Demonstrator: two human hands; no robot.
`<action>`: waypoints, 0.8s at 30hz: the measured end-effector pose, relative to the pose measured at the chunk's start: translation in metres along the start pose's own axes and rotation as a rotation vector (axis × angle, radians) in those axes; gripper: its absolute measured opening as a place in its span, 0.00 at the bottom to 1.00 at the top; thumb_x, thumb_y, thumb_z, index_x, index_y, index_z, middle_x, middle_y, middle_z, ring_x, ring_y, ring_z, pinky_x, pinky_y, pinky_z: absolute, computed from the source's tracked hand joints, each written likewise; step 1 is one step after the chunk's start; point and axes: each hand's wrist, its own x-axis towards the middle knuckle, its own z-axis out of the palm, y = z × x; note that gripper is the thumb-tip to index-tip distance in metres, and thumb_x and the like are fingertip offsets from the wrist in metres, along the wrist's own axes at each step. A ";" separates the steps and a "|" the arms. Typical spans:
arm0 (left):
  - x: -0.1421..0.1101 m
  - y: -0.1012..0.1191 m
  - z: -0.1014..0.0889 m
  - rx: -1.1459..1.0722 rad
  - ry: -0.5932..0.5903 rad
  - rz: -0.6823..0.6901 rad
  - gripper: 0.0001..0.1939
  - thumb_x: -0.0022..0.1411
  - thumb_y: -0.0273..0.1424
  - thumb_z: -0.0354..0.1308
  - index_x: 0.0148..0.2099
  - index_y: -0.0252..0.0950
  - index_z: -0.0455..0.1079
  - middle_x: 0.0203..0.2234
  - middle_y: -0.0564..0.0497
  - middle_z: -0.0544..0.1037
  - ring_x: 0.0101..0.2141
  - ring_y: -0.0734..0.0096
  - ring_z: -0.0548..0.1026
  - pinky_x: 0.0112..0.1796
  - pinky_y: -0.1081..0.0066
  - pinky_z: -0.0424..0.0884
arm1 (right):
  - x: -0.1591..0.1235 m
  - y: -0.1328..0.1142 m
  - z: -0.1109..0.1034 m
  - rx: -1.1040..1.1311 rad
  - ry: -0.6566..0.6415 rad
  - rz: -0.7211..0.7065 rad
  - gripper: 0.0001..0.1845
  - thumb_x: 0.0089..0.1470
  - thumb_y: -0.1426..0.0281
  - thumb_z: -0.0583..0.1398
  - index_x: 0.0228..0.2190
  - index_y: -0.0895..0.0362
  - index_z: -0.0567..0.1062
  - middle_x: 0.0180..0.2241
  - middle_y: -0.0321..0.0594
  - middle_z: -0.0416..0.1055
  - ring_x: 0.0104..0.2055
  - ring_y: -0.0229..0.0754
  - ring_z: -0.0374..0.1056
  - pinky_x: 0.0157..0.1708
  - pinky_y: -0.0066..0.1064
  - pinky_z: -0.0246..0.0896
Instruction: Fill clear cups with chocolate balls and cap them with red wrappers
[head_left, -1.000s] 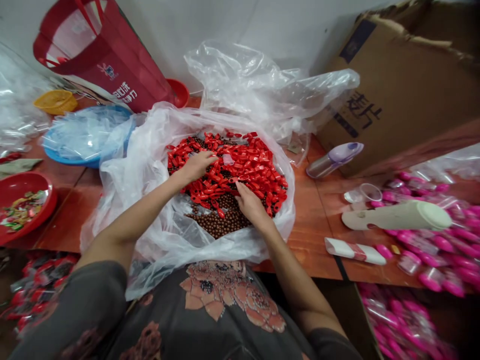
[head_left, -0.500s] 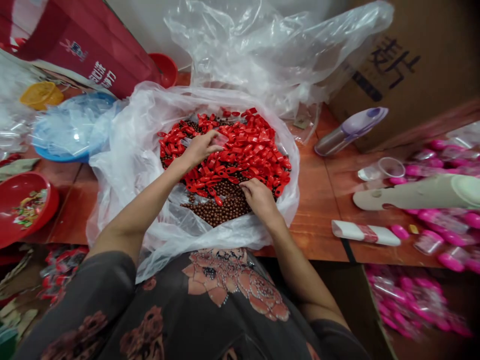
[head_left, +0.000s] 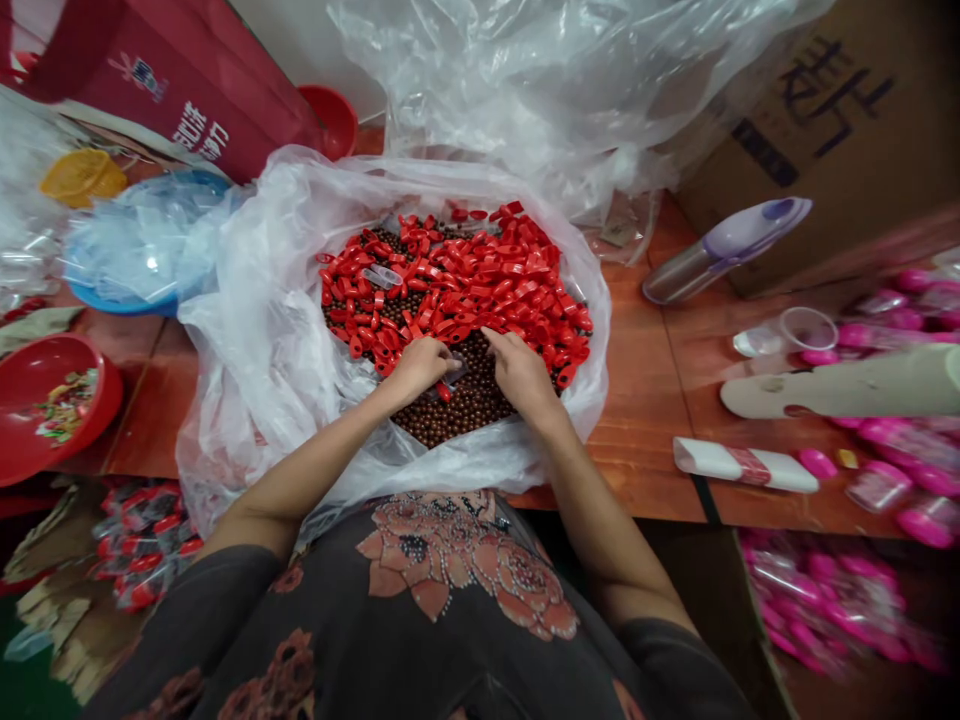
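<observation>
A white plastic bag (head_left: 262, 290) lies spread on the table, holding glossy brown beads (head_left: 435, 425) under a heap of small red plastic pieces (head_left: 502, 275). My left hand (head_left: 420, 368) is closed in a pinch on a small clear plastic container (head_left: 456, 368) low over the beads. A red tip shows just below that container. Across from it, my right hand (head_left: 521, 375) reaches in at the front edge of the red heap, its fingers stretched forward and nothing visible in them. Two clear containers (head_left: 382, 275) lie on the heap's left part.
On the left stand a blue bowl (head_left: 124, 300) of clear plastic parts and a red bowl (head_left: 97, 440) of colourful bits. A purple-lidded bottle (head_left: 720, 250), a clear cup (head_left: 810, 328) and a white wrapped roll (head_left: 742, 465) are on the right, before a cardboard box (head_left: 862, 170).
My left hand has come down and nearer from above the red heap to the beads, beside my right hand. My right hand has shifted slightly forward. The view has tilted a little.
</observation>
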 end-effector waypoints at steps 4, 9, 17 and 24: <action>0.012 0.008 0.011 -0.031 -0.010 0.001 0.06 0.54 0.32 0.64 0.32 0.34 0.79 0.26 0.46 0.79 0.33 0.59 0.75 0.40 0.63 0.68 | -0.026 0.008 -0.013 0.199 0.169 0.042 0.24 0.60 0.76 0.48 0.53 0.51 0.73 0.39 0.41 0.71 0.43 0.43 0.69 0.48 0.40 0.66; 0.020 0.009 0.022 -0.112 -0.028 0.066 0.10 0.56 0.34 0.63 0.37 0.34 0.79 0.30 0.49 0.80 0.33 0.64 0.75 0.38 0.68 0.67 | -0.052 0.012 -0.025 0.286 0.272 0.101 0.25 0.56 0.78 0.49 0.50 0.50 0.75 0.40 0.40 0.69 0.42 0.42 0.68 0.48 0.41 0.66; 0.037 -0.001 0.041 -0.571 -0.155 0.038 0.10 0.48 0.26 0.62 0.37 0.30 0.75 0.25 0.52 0.77 0.27 0.73 0.72 0.32 0.74 0.66 | -0.060 0.019 -0.020 0.320 0.306 0.112 0.29 0.52 0.81 0.49 0.49 0.47 0.75 0.39 0.39 0.67 0.37 0.41 0.67 0.44 0.40 0.68; 0.033 -0.002 0.043 -0.868 -0.217 -0.015 0.12 0.44 0.26 0.65 0.35 0.29 0.76 0.27 0.53 0.78 0.28 0.74 0.73 0.34 0.74 0.68 | -0.058 0.017 -0.018 0.329 0.329 0.115 0.28 0.53 0.81 0.50 0.49 0.47 0.75 0.41 0.38 0.68 0.40 0.40 0.68 0.46 0.40 0.68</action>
